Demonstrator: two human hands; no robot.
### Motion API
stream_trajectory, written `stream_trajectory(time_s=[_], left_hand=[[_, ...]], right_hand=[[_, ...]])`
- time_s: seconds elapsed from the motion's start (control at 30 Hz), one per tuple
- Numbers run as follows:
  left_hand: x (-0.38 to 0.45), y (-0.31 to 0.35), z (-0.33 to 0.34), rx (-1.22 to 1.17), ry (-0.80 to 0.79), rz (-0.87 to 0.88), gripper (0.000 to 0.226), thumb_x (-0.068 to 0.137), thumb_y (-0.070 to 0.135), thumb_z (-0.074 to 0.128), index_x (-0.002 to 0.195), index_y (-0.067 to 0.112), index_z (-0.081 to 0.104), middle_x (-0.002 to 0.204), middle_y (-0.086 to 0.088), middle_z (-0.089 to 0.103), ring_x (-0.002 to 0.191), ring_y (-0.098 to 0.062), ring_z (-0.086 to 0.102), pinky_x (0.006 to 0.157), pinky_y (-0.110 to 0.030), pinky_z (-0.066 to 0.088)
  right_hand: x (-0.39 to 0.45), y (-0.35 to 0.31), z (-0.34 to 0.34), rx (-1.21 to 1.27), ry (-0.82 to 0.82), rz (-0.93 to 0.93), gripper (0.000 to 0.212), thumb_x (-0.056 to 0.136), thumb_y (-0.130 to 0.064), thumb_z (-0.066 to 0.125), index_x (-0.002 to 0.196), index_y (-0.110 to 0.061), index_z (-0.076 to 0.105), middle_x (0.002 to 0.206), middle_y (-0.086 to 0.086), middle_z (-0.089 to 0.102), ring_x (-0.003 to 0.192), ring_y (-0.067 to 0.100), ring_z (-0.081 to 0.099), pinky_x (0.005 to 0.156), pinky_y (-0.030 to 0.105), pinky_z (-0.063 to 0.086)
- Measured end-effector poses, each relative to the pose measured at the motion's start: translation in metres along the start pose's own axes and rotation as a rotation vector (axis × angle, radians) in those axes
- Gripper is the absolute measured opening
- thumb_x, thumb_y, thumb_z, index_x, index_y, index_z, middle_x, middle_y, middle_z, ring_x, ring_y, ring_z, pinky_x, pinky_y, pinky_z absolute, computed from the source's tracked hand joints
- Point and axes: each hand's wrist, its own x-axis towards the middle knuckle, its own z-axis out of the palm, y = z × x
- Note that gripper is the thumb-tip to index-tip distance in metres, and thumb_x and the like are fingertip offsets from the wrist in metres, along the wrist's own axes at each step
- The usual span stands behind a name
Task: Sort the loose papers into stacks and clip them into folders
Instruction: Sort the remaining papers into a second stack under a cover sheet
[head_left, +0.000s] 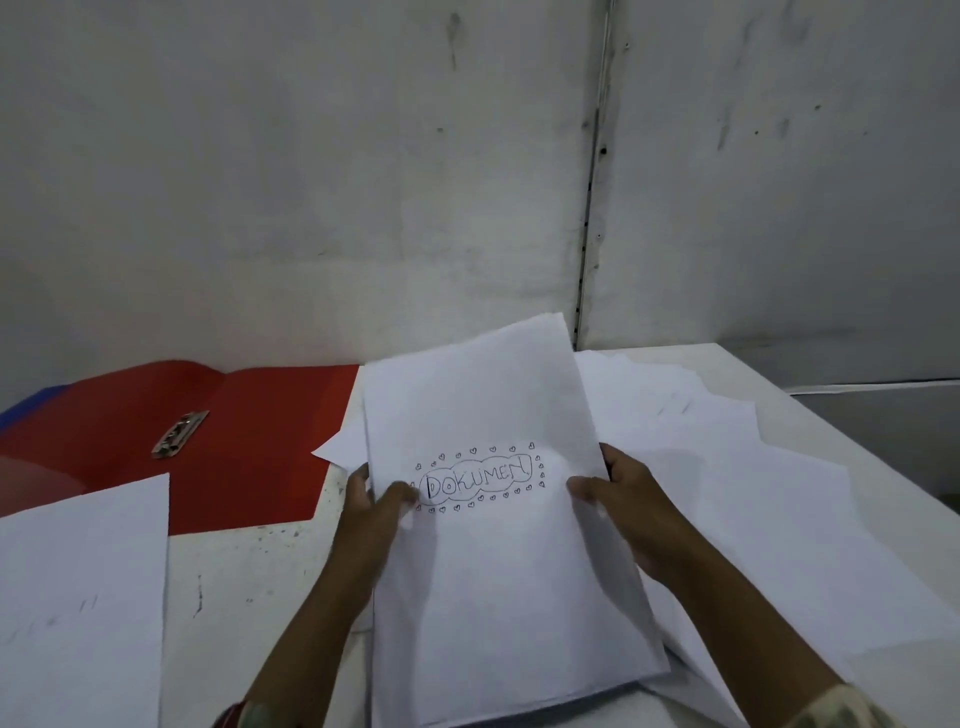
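A stack of white papers (498, 582) is held up in front of me; its top sheet bears the hand-drawn word "DOKUMEN" ringed with small hearts. My left hand (376, 512) grips the stack's left edge, thumb on top. My right hand (621, 499) grips the right edge, thumb on the top sheet. An open red folder (249, 415) lies flat at the left with a metal clip (179, 434) near its spine. Loose white sheets (727, 478) are spread on the table to the right, partly under the stack.
Another white sheet (78, 597) lies at the near left, overlapping the red folder's corner. A blue folder edge (31, 405) peeks out behind the red one. The white table (249, 571) stands against a grey wall; its right edge runs diagonally at far right.
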Motion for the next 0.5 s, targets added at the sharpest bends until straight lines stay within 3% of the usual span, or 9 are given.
stream_trajectory(time_s=[0.07, 0.17, 0.3, 0.4, 0.5], left_hand=[[-0.002, 0.016, -0.001, -0.204, -0.016, 0.012, 0.015, 0.083, 0.002, 0.054, 0.085, 0.016, 0.057, 0.087, -0.009, 0.065, 0.084, -0.027, 0.058, 0.068, -0.032, 0.047], [-0.009, 0.045, -0.001, -0.326, 0.005, 0.164, 0.023, 0.084, -0.004, 0.049, 0.075, 0.016, 0.055, 0.066, 0.000, 0.063, 0.061, -0.016, 0.057, 0.052, -0.025, 0.045], [-0.025, 0.072, 0.003, -0.388, 0.040, 0.377, 0.028, 0.085, -0.006, 0.048, 0.081, 0.021, 0.056, 0.068, 0.006, 0.066, 0.058, -0.008, 0.061, 0.048, -0.018, 0.050], [-0.034, 0.073, 0.004, -0.434, -0.006, 0.424, 0.030, 0.083, -0.006, 0.049, 0.089, 0.024, 0.056, 0.077, 0.001, 0.065, 0.063, -0.013, 0.065, 0.047, -0.019, 0.053], [-0.037, 0.063, 0.003, -0.445, -0.051, 0.402, 0.028, 0.069, 0.007, 0.056, 0.091, 0.025, 0.055, 0.086, -0.004, 0.064, 0.076, -0.022, 0.062, 0.049, -0.021, 0.054]], right_hand=[[-0.002, -0.012, -0.003, 0.008, 0.029, -0.083, 0.026, 0.089, 0.000, 0.052, 0.096, -0.024, 0.059, 0.094, -0.003, 0.069, 0.083, 0.015, 0.065, 0.072, 0.026, 0.052], [-0.006, -0.033, -0.007, -0.006, 0.075, -0.231, 0.024, 0.091, -0.003, 0.052, 0.099, -0.025, 0.057, 0.097, -0.007, 0.067, 0.089, 0.013, 0.064, 0.080, 0.028, 0.052], [-0.013, -0.050, -0.006, 0.062, 0.123, -0.366, 0.026, 0.091, -0.003, 0.051, 0.095, -0.029, 0.054, 0.102, -0.001, 0.065, 0.094, 0.018, 0.063, 0.082, 0.035, 0.053], [-0.016, -0.052, -0.002, 0.144, 0.137, -0.371, 0.028, 0.088, -0.003, 0.055, 0.094, -0.031, 0.051, 0.100, -0.001, 0.062, 0.093, 0.020, 0.061, 0.070, 0.027, 0.057], [-0.017, -0.046, 0.000, 0.201, 0.190, -0.378, 0.030, 0.083, -0.002, 0.061, 0.093, -0.029, 0.053, 0.099, 0.000, 0.063, 0.088, 0.019, 0.061, 0.056, 0.020, 0.054]])
